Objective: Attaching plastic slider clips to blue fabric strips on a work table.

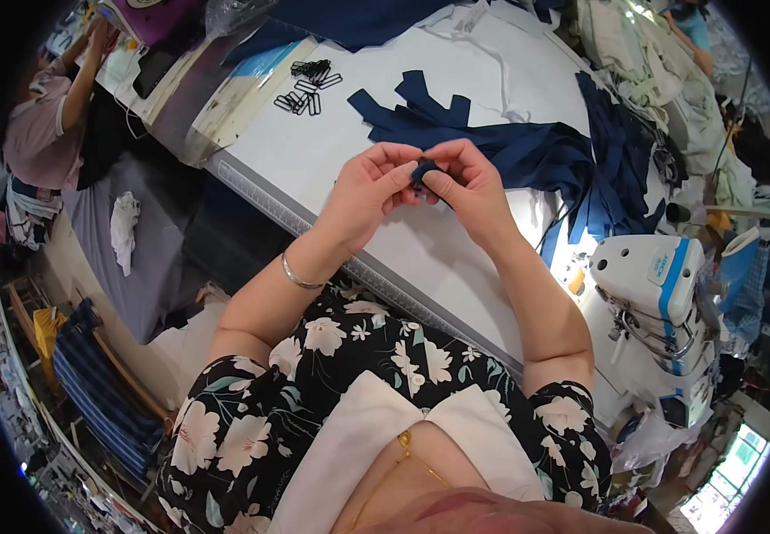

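Observation:
Above the white worktable (pixel 451 267), my left hand (pixel 375 190) and my right hand (pixel 468 183) meet at the fingertips. Between them they pinch a small folded piece of navy fabric (pixel 427 171); a small dark part at its top edge is too small to make out. Just beyond my hands lies a bundle of navy fabric strips (pixel 525 147), its cut ends fanned to the left and its far part trailing right. Several black slide buckles (pixel 301 100) lie loose in a pile at the upper left of the table.
An industrial sewing machine head (pixel 652 274) stands at right. A ruler strip (pixel 271 197) runs along the near table edge. Navy cloth (pixel 351 20) lies at the far side, pale garments (pixel 672 100) at upper right. Another person (pixel 44 133) works at upper left.

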### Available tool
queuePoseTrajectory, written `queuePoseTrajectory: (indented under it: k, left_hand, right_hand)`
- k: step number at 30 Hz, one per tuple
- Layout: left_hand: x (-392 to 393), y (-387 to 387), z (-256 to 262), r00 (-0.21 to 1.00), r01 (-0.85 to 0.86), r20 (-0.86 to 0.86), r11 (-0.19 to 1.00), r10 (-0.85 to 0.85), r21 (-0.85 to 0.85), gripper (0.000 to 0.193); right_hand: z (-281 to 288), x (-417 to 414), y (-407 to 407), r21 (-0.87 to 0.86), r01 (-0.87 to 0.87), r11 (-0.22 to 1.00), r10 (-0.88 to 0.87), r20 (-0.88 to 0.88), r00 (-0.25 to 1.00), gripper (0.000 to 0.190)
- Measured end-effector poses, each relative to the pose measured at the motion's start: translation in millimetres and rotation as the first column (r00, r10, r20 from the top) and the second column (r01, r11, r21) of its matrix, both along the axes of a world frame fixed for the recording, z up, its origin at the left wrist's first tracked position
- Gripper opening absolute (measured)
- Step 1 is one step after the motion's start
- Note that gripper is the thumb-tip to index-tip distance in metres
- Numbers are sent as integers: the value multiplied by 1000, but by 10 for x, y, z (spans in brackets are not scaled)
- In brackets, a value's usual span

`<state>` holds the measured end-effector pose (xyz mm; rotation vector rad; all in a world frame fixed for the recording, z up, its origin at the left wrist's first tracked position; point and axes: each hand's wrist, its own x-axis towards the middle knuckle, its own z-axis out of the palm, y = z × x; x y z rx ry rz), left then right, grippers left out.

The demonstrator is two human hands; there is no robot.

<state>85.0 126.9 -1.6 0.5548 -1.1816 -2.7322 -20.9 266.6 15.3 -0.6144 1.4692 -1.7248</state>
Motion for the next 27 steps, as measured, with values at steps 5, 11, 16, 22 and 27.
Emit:
queuePoseTrajectory:
  k: [5, 11, 16, 22, 27]
  left_hand:
    - [3, -19, 16, 1000, -26, -17, 991, 24, -129, 21]
    - [-3, 63, -36, 978, -210, -96, 887, 187, -411, 24]
    - [11, 150, -98, 928, -372, -239, 641, 287, -672, 25]
    - [17, 227, -126, 930, -363, -304, 372, 208, -854, 28]
    - [-12, 224, -90, 882, -464, -428, 206, 194, -862, 24]
  right_hand:
    - [7, 34, -4, 23, -32, 999, 35, -138, 990, 14]
    - [-77, -25, -3, -12, 6, 1000, -11, -522, 853, 10]
    - [-53, -1, -10, -21, 94, 995, -88, -596, 798, 9]
    - [-70, 33, -8, 81, 181, 980, -127, -448, 885, 13]
    - [-43, 39, -18, 87, 198, 976, -156, -349, 924, 16]
